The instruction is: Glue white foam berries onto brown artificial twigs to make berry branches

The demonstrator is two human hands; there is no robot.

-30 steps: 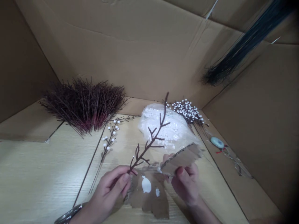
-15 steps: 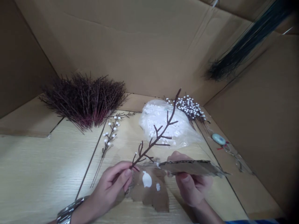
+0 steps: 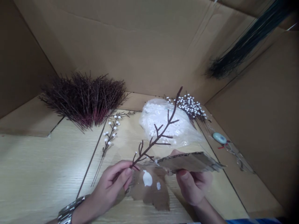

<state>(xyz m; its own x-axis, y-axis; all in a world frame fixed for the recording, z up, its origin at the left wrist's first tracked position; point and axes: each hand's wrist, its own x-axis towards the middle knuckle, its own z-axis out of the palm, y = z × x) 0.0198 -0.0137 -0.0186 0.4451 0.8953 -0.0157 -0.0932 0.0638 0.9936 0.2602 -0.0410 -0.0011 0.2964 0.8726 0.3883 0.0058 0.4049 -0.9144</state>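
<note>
My left hand (image 3: 116, 180) pinches the lower end of a brown artificial twig (image 3: 155, 140), which slants up to the right with short side branches. My right hand (image 3: 192, 183) grips a torn strip of cardboard (image 3: 189, 162) between thumb and fingers. The strip's left tip carries a bit of white paste and touches or nearly touches a low side branch; I cannot tell which. Small white dabs show on a few branch tips near my left hand. Below lies a cardboard piece (image 3: 161, 199) with a large white glue blob (image 3: 147, 178) and a smaller one.
A thick pile of bare twigs (image 3: 86, 96) lies at the back left, near a twig with white berries (image 3: 112, 133). Behind my hands sits a clear bag of white berries (image 3: 161, 121). Berried twigs (image 3: 190, 105), a pale blue oval object (image 3: 219, 137) and glasses (image 3: 238, 157) are to the right.
The cardboard strip in my right hand has tilted, its right part rising and its tip shifting slightly left. My left hand and the twig have hardly moved.
</note>
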